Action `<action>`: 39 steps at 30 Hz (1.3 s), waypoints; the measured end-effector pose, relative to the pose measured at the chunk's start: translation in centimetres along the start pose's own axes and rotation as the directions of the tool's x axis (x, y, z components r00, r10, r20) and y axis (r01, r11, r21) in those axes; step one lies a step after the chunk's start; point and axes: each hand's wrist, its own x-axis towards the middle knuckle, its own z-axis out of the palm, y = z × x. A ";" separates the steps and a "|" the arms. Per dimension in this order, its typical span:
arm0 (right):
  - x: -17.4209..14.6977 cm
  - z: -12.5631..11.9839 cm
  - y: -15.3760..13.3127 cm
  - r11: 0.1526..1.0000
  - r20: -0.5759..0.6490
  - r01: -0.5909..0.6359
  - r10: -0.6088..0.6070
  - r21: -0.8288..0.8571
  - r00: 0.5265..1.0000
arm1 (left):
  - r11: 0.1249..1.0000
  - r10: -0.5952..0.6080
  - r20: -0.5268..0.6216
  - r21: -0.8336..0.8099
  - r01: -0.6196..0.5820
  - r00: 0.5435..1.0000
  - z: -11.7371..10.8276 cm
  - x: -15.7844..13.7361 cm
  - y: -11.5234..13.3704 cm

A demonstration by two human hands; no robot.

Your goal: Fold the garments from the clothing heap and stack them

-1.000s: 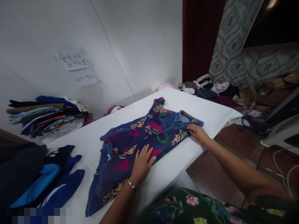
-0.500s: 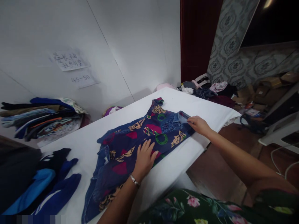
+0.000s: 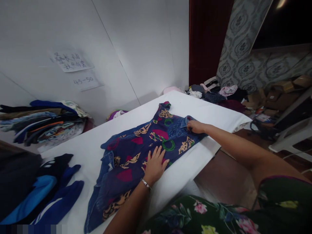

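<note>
You stand in what looks like a garment workroom: a denim-collared shirt (image 3: 138, 148) covers part of the white-draped surface (image 3: 207, 112), among stacked clothes (image 3: 48, 120), handwritten paper signs (image 3: 76, 66) and cardboard boxes (image 3: 282, 86).

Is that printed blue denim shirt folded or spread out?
Mostly spread: the printed blue denim shirt lies flat on the white table, one sleeve extended.

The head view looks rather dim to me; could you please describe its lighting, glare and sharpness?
Head view: dim overall, with the white table and pale wall brightest; head view: a glare streak on the dark panel; head view: writing on the upper paper note soft; head view: patterned garment fairly clear; head view: mosaic blocks at the lower-left corner.
</note>
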 end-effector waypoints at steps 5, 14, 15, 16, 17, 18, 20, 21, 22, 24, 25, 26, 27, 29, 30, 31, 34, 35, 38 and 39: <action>-0.4 -0.9 0.7 0.989 0.006 -0.110 0.110 0.094 0.994 | 1.000 -0.011 0.017 -0.005 0.012 1.000 0.0 0.0 0.1; -1.6 -0.8 0.2 0.949 -0.154 -0.136 0.185 0.285 0.971 | 0.993 -0.044 0.075 -0.109 0.052 0.996 -0.7 0.6 -0.4; -2.3 -0.8 0.2 0.943 -0.214 -0.120 0.192 0.309 0.958 | 0.990 -0.050 0.082 -0.128 0.061 0.995 -0.9 0.7 -0.5; -3.2 -0.7 0.1 0.941 -0.269 -0.100 0.192 0.322 0.944 | 0.988 -0.059 0.077 -0.139 0.069 0.995 -1.1 0.9 -0.6; -4.3 -0.6 0.0 0.942 -0.309 -0.081 0.187 0.325 0.932 | 0.987 -0.067 0.061 -0.140 0.075 0.996 -1.3 1.1 -0.8; -5.5 -0.3 -0.3 0.946 -0.349 -0.062 0.177 0.317 0.920 | 0.988 -0.075 0.038 -0.129 0.079 0.996 -1.3 1.2 -0.9; -8.0 0.5 -1.2 0.963 -0.439 -0.006 0.129 0.270 0.889 | 0.993 -0.082 -0.005 -0.089 0.081 0.997 -1.2 1.4 -1.3; -9.1 1.0 -1.8 0.972 -0.475 0.037 0.080 0.231 0.876 | 0.994 -0.083 -0.014 -0.069 0.082 0.996 -1.0 1.5 -1.4; -10.1 1.6 -2.5 0.980 -0.495 0.084 0.018 0.183 0.869 | 0.995 -0.085 -0.015 -0.055 0.084 0.996 -0.7 1.5 -1.6; -11.4 2.9 -3.7 0.984 -0.477 0.158 -0.101 0.082 0.873 | 0.995 -0.091 -0.006 -0.041 0.090 0.996 -0.1 1.5 -1.8; -11.7 3.6 -4.2 0.984 -0.442 0.170 -0.134 0.043 0.887 | 0.995 -0.092 -0.005 -0.039 0.092 0.996 0.0 1.4 -1.9; -11.8 4.1 -4.5 0.986 -0.407 0.164 -0.146 0.009 0.902 | 0.995 -0.092 -0.005 -0.037 0.092 0.996 0.1 1.4 -1.9; -11.7 4.6 -4.7 0.989 -0.383 0.144 -0.141 -0.020 0.913 | 0.995 -0.090 -0.007 -0.037 0.090 0.996 0.2 1.4 -1.9; -11.5 5.2 -4.8 0.992 -0.360 0.110 -0.124 -0.059 0.925 | 0.995 -0.092 -0.011 -0.039 0.091 0.996 0.0 1.4 -1.9; -11.3 5.3 -4.7 0.992 -0.356 0.104 -0.121 -0.067 0.927 | 0.995 -0.096 -0.011 -0.040 0.095 0.995 -0.1 1.4 -1.8; -11.2 5.3 -4.6 0.992 -0.360 0.101 -0.120 -0.070 0.925 | 0.994 -0.102 -0.008 -0.041 0.102 0.995 -0.3 1.4 -1.8; -11.2 5.1 -3.9 0.994 -0.417 0.079 -0.104 -0.077 0.903 | 0.993 -0.107 0.031 -0.053 0.109 0.994 -0.7 1.4 -2.0; -11.2 5.0 -3.6 0.994 -0.434 0.073 -0.100 -0.079 0.895 | 0.993 -0.104 0.047 -0.060 0.106 0.994 -0.7 1.3 -2.2; -11.2 5.0 -2.3 0.993 -0.450 0.089 -0.115 -0.077 0.886 | 0.993 -0.085 0.061 -0.078 0.090 0.995 -0.7 1.3 -2.7; -11.2 5.1 -1.8 0.992 -0.450 0.101 -0.125 -0.077 0.884 | 0.993 -0.083 0.056 -0.081 0.087 0.995 -0.7 1.3 -2.9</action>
